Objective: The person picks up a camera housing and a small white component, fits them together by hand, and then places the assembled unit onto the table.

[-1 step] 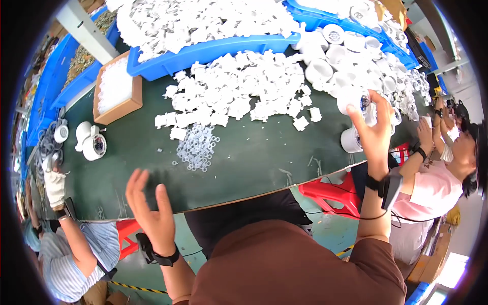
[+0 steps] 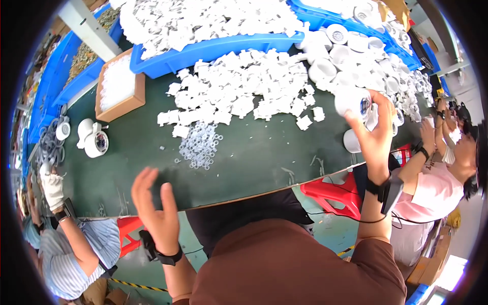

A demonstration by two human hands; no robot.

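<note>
At the right, my right hand [image 2: 376, 131] grips a white round plastic housing [image 2: 351, 101] with a dark round insert at its end, thumb and fingers wrapped about it. My left hand [image 2: 157, 211] is raised near the table's front edge, empty, fingers apart. Beyond it lies a pile of small translucent rings [image 2: 199, 146]. Another white cylindrical part [image 2: 352, 141] rests on the table below the held housing, partly hidden by my right hand. Over to the left stands a white assembly [image 2: 95, 142] with a dark round face.
Small white plastic parts [image 2: 239, 86] are heaped before a full blue bin [image 2: 213, 49]. Larger white housings [image 2: 345, 56] crowd the back right. A cardboard box [image 2: 127, 104] of clear pieces stands back left. A gloved co-worker's hand [image 2: 52, 188] is at left; a pink-sleeved person [image 2: 432, 183] sits at right.
The whole view has shifted very slightly. My right hand still holds the white housing, and my left hand stays open and empty.
</note>
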